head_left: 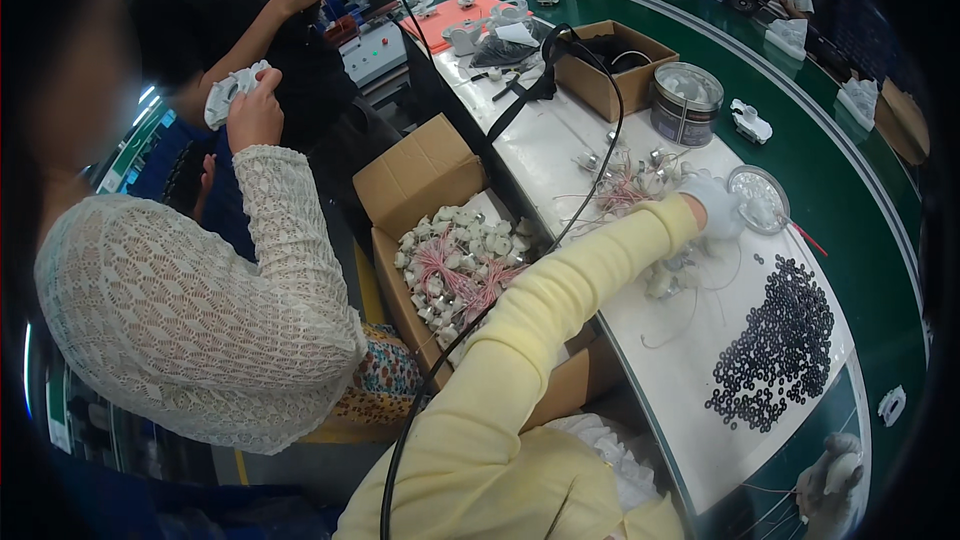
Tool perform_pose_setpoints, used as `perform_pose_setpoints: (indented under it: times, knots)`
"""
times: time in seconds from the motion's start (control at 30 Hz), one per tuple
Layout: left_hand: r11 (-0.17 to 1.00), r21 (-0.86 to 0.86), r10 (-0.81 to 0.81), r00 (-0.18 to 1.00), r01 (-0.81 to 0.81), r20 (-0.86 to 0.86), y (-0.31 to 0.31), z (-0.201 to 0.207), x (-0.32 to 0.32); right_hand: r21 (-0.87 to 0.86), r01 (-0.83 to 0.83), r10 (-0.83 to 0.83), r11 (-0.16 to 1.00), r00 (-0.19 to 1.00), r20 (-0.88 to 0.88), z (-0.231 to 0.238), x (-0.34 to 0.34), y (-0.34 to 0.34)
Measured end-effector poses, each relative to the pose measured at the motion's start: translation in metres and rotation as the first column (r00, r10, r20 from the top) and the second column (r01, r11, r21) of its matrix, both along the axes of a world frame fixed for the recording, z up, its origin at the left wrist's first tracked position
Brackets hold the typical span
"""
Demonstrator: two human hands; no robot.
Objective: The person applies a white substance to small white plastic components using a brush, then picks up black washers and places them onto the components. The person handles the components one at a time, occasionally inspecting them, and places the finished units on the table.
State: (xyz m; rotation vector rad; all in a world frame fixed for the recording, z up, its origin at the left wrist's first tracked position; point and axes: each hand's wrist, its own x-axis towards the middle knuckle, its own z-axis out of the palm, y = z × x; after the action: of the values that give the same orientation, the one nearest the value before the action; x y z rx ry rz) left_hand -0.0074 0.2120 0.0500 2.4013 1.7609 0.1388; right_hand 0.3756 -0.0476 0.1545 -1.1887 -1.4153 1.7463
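My left hand (pixel 715 208), in a whitish glove, reaches across the white work surface (pixel 655 340) beside a round shallow lid (pixel 757 198) with a pale, glossy substance in it. Its fingers are too blurred to read. Small whitish parts with thin wires (pixel 668 278) lie just below it. At the lower right edge, my gloved right hand (pixel 832 485) is closed, with thin wires trailing from it; what it grips is hidden. Several small black rings (pixel 778 345) are spread between my hands. More parts with pink wires (pixel 630 185) lie behind my left forearm.
A cardboard box (pixel 410 325) of pink-wired parts stands left of my arm. Farther back are a round tin (pixel 686 105), another cardboard box (pixel 650 45) and a black cable (pixel 615 120). A green conveyor (pixel 800 155) curves along the right. Co-workers hold white parts (pixel 228 95) at left.
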Motion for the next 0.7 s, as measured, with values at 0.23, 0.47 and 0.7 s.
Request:
perform_pose_setpoints:
  times: [0.23,0.47,0.7]
  knots:
    - [0.998,0.037,-0.042,0.999,0.041,0.016,-0.012,-0.008,-0.003,0.082,0.213,-0.222,0.974,0.968,0.12,0.008,-0.036,-0.009]
    - [0.995,0.092,-0.049,0.999,0.049,0.005,-0.021,-0.012,-0.003,0.101,0.136,-0.151,0.986,0.975,0.163,0.011,-0.03,-0.009]
    - [0.989,0.129,-0.071,0.997,0.072,-0.009,-0.034,-0.01,-0.003,0.108,-0.046,0.032,0.993,0.991,0.131,0.011,-0.02,-0.006]
